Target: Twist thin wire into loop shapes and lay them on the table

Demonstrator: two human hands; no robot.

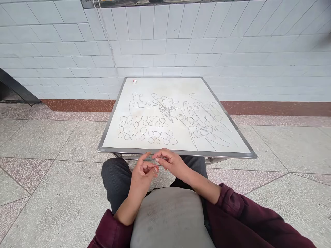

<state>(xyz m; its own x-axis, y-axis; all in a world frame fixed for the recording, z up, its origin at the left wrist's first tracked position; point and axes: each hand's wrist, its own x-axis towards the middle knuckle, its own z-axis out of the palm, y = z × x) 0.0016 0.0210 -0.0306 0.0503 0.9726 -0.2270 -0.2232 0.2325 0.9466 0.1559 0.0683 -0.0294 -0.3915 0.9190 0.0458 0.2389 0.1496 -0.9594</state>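
Note:
Just off the near edge of the table, above my lap, both my hands meet around a thin wire. My left hand pinches it between thumb and fingers, index finger raised. From the right, my right hand grips the same wire with thumb and forefinger. Most of the wire is too fine or too hidden by the fingers to make out its shape. On the table lie several wire pieces bent into linked loops, in rows at the left front. Long-stemmed looped wires spread over the right side.
A white table with a metal rim stands before my knees. A tangled bunch of looped wires lies mid-table. A small white and red object sits at the far left corner. Behind is a tiled wall with hanging cords.

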